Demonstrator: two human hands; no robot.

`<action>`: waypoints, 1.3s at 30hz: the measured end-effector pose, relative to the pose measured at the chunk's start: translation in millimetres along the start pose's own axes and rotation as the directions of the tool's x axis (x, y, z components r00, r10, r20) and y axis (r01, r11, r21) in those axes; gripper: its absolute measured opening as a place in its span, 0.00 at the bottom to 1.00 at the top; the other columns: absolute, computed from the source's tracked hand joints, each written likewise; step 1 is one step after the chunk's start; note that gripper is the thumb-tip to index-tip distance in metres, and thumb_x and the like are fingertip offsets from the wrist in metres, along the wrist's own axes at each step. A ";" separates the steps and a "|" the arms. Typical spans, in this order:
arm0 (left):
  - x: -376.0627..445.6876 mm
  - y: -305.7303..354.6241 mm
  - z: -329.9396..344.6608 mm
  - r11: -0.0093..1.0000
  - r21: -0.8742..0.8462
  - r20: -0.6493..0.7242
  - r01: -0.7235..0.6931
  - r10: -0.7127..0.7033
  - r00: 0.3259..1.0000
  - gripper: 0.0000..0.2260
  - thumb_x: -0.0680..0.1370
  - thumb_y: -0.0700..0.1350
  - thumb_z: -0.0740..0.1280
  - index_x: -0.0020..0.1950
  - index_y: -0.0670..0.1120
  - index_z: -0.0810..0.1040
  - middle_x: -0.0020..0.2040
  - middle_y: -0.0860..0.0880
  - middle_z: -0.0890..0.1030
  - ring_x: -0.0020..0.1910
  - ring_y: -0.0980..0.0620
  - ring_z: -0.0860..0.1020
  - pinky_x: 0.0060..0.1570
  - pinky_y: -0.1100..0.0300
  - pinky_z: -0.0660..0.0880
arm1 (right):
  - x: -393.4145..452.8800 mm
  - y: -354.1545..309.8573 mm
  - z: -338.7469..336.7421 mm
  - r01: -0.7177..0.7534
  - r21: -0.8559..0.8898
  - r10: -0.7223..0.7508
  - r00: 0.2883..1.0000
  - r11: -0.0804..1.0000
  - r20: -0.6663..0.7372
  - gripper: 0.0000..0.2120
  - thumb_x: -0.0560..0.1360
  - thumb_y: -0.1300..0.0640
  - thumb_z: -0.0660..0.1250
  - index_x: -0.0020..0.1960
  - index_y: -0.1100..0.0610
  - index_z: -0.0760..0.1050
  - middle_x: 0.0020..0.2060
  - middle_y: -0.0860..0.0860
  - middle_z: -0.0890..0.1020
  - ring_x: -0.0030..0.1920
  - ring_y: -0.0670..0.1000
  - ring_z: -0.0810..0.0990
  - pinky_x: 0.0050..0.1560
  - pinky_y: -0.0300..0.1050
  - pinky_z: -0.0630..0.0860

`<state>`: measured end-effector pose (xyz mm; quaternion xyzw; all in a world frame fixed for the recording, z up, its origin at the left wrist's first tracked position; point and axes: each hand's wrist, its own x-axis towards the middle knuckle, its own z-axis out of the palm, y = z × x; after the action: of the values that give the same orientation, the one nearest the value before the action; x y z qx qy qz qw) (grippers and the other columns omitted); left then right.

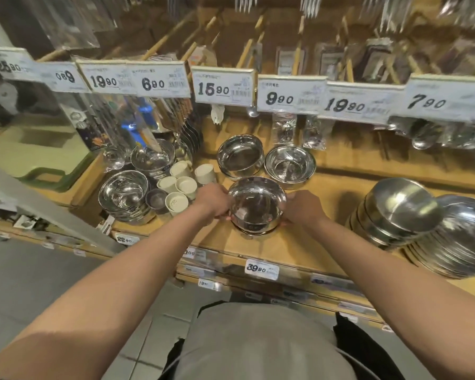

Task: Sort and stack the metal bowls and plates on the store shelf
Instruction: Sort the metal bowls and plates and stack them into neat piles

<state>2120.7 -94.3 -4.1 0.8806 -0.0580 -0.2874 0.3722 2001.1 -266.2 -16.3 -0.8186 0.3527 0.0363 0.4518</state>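
Gripping from both sides now, the left hand [213, 200] and the right hand [303, 205] are clamped around a small stack of metal bowls [255, 205] at the front middle of the wooden shelf [327, 242]. The stack sits upright, open side up, its base low on the shelf board, though actual contact with the board is hard to call. Just behind it, two more bowl stacks stand side by side: one to the left [240, 156], one to the right [290, 163]. Over on the left, cream cups [180, 185] cluster between further steel bowls [124, 193]. Far right, upturned metal plates [401, 209] lean in overlapping piles. Above, a row of price tags [222, 87] runs across, with bagged cutlery hanging behind.
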 end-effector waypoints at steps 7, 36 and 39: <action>3.2 -1.7 -1.1 0.999 0.032 0.001 -0.026 0.026 1.000 0.07 0.80 0.41 0.68 0.56 0.40 0.81 0.50 0.40 0.83 0.38 0.45 0.84 0.36 0.53 0.85 | -14.5 1.0 10.3 0.020 -0.072 -0.021 1.000 0.997 -0.019 0.11 0.75 0.60 0.65 0.37 0.63 0.81 0.35 0.56 0.85 0.42 0.56 0.83 0.42 0.43 0.76; -2.8 -9.5 8.7 0.992 0.117 -0.106 -0.043 0.056 0.993 0.13 0.78 0.42 0.70 0.61 0.40 0.80 0.59 0.38 0.80 0.55 0.37 0.82 0.53 0.44 0.81 | -12.3 5.7 8.3 0.117 -0.133 -0.122 0.992 0.984 -0.034 0.12 0.75 0.62 0.65 0.32 0.60 0.74 0.39 0.61 0.84 0.43 0.60 0.81 0.40 0.46 0.70; -5.7 -10.7 9.6 0.997 0.069 -0.111 -0.032 0.039 0.993 0.13 0.78 0.41 0.70 0.60 0.39 0.80 0.60 0.37 0.80 0.55 0.36 0.82 0.54 0.43 0.81 | -10.7 6.6 8.2 0.129 -0.124 -0.133 0.991 0.984 -0.032 0.09 0.75 0.62 0.67 0.38 0.63 0.79 0.39 0.60 0.84 0.44 0.59 0.81 0.39 0.45 0.68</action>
<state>2109.5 -90.8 -14.2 0.9062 -0.0622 -0.2289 0.3501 1991.2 -256.3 -21.8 -0.8665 0.3043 0.0113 0.3955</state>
